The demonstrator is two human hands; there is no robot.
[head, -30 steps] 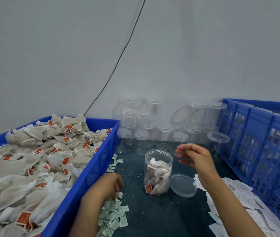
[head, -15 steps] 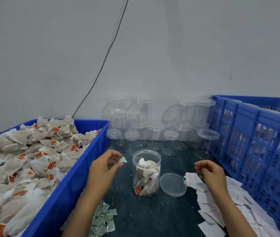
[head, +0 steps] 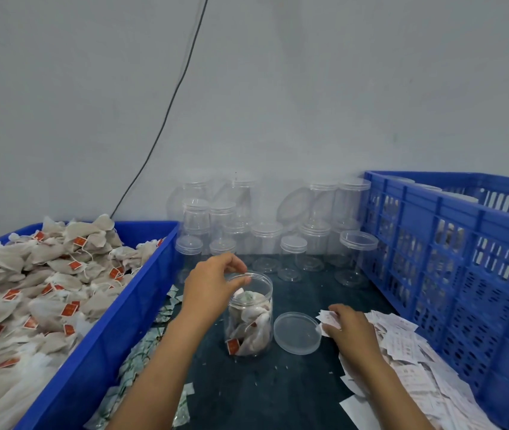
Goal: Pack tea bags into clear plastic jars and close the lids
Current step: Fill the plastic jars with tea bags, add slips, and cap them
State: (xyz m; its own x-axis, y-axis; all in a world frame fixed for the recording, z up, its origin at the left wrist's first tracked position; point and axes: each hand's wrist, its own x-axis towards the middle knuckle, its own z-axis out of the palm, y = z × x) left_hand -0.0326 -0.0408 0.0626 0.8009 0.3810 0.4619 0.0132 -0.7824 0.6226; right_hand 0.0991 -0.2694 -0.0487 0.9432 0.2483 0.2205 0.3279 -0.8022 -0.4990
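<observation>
- The open jar (head: 248,315) stands upright on the dark mat (head: 278,392), partly filled with tea bags; it is the landmark for what follows
- The left hand (head: 213,285) hovers at the jar's mouth, fingertips (head: 240,279) loosely bent over the near-left rim; whether it pinches anything I cannot tell
- The right hand (head: 351,330) lies right of the jar on the pile of paper slips (head: 408,352), fingers curled onto a slip; a firm grip cannot be confirmed
- The lid (head: 297,333) lies flat just right of the jar's base, between jar and right hand
- Judged by look: the jar is thin, light, smooth plastic, likely to tip or slide, so steady its wall; take the lid by its rim
- The tea bags (head: 60,274) look soft and light, piled in the blue tub (head: 116,324) left of the jar
- Behind the jar stand empty jars (head: 265,243) against a grey wall; a slotted blue crate (head: 452,259) lies right; small sachets (head: 135,361) lie left of its base
</observation>
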